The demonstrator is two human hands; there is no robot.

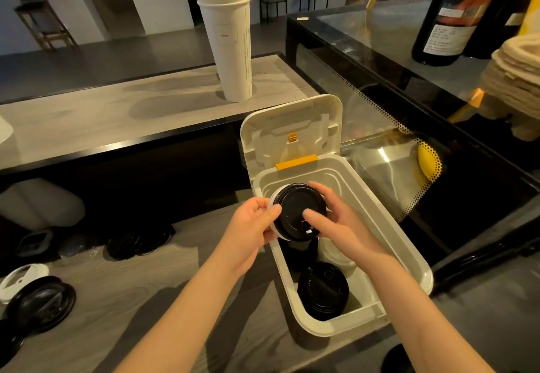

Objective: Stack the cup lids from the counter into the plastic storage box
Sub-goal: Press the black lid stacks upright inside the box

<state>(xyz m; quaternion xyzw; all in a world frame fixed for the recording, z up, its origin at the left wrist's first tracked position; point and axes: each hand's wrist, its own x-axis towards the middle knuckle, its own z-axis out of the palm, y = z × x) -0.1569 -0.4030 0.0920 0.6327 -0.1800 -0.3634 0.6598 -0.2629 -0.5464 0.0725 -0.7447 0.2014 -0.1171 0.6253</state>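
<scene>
Both hands hold a stack of cup lids (295,206), black on top with white ones under it, above the far half of the white plastic storage box (409,255). My left hand (251,226) grips the stack's left edge; my right hand (336,220) covers its right side, thumb on the top lid. The box's hinged lid (292,127) stands open. Inside the box a stack of black lids (323,290) sits at the near end, with white lids (336,255) and more black ones behind. Loose black lids (41,302), (140,241) and a white lid (22,280) lie on the counter at left.
Tall stacked white paper cups (230,45) stand on the raised wooden ledge behind. A glass display case (409,94) runs along the right, with dark bottles (455,13) and stacked brown paper trays (517,74) on top. A clear lid (76,251) lies near the black ones.
</scene>
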